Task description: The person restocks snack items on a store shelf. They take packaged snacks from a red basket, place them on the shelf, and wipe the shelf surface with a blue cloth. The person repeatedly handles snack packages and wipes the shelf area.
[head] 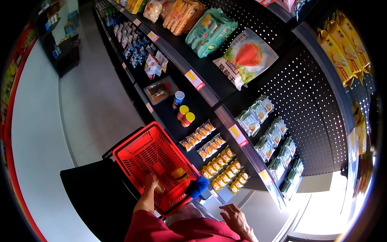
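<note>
My left hand [150, 182] reaches down inside a red plastic shopping basket [137, 140], its fingers around a small wrapped snack packet [159, 188]. Part of that packet is hidden by the hand. Farther right in the basket lies a yellow-and-dark packet [180, 174]. A blue cloth-like item [197, 187] sits at the basket's near right corner. Held away from the basket, my right hand [235, 219] is empty, with its fingers bent and apart. Rows of yellow wrapped cakes [222, 180] lie on the low shelf beyond it.
Black tiered shelves [193, 65] run along the right. They carry a strawberry-printed pouch [246, 57], a green snack bag [211, 31], yellow-lidded canisters [186, 115] and pale packets [269, 136]. A black seat-like surface [93, 193] is beside the basket. Floor [84, 99] shows along the aisle.
</note>
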A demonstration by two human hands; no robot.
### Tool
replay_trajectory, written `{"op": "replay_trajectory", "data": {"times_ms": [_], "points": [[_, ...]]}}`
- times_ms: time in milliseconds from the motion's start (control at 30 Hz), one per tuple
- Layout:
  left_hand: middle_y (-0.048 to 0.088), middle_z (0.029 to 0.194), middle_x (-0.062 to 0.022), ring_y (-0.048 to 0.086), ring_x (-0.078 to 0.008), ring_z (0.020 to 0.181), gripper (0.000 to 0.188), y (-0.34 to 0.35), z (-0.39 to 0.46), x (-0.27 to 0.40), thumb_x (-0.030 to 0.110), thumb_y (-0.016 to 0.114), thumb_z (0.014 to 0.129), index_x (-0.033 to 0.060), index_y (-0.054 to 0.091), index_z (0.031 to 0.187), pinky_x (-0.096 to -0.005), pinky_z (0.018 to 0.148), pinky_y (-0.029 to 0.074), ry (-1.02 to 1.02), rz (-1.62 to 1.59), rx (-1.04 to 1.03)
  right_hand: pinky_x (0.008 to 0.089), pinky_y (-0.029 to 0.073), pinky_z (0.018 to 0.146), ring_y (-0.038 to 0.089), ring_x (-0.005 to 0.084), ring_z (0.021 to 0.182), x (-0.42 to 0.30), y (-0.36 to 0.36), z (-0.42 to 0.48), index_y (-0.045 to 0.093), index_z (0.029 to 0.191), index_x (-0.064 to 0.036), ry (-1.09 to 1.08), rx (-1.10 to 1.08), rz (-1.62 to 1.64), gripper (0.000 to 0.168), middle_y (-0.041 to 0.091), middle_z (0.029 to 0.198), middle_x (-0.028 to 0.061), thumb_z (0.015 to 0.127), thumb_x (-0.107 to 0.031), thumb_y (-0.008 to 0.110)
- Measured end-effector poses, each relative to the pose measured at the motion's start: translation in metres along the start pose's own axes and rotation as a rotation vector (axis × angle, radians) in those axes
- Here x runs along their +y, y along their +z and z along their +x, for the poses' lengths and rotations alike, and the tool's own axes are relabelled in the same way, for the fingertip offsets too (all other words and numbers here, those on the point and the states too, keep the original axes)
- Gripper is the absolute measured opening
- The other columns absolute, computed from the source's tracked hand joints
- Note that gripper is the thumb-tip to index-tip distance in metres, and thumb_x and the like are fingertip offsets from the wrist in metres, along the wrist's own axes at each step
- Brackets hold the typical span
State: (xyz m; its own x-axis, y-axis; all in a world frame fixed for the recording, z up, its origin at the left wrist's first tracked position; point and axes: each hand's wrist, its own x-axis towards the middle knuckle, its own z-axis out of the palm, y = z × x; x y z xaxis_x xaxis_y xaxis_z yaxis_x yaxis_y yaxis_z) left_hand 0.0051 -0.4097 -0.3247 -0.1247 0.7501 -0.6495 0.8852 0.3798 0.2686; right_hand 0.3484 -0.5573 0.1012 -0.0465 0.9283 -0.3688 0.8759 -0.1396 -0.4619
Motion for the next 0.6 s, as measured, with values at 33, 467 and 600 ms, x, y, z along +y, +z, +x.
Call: {"op": "replay_trajectory", "data": {"times_ms": [33,467,600], "points": [[0.052,0.136,-0.0235,0.063,-0.0389,0.114,0.071,0.005,-0.004,0.006,0.043,0.079,0.083,0.0043,0.052,0.136,-0.0488,0.090,0.056,0.015,0.029,0.096,0.0424,0.057,0.087,0.067,0.0332,0.105,0.000,0.002,-0.001,0.068,0.120,-0.010,0.006,-0.005,0.007,0.027,0.067,0.112,0.0130,0.094,-0.016,0.071],[0.068,0.112,-0.0199,0.070,-0.0378,0.101,0.067,0.033,-0.052,0.049,0.029,0.087,0.076,0.0022,0.049,0.124,-0.0469,0.084,0.060,-0.038,-0.253,0.189,0.0433,0.057,0.088,0.066,0.0319,0.106,0.006,0.019,0.011,0.071,0.119,-0.014,-0.078,0.001,-0.014,0.026,0.069,0.106,0.0111,0.094,-0.022,0.071],[0.068,0.102,-0.0205,0.071,-0.0362,0.096,0.056,0.015,-0.069,0.042,0.023,0.085,0.077,0.0030,0.049,0.116,-0.0482,0.080,0.059,-0.018,-0.384,0.305,0.0439,0.057,0.087,0.066,0.0319,0.105,0.016,0.024,0.013,0.071,0.120,-0.015,-0.116,-0.021,-0.021,0.027,0.069,0.105,0.0117,0.094,-0.023,0.071]]}}
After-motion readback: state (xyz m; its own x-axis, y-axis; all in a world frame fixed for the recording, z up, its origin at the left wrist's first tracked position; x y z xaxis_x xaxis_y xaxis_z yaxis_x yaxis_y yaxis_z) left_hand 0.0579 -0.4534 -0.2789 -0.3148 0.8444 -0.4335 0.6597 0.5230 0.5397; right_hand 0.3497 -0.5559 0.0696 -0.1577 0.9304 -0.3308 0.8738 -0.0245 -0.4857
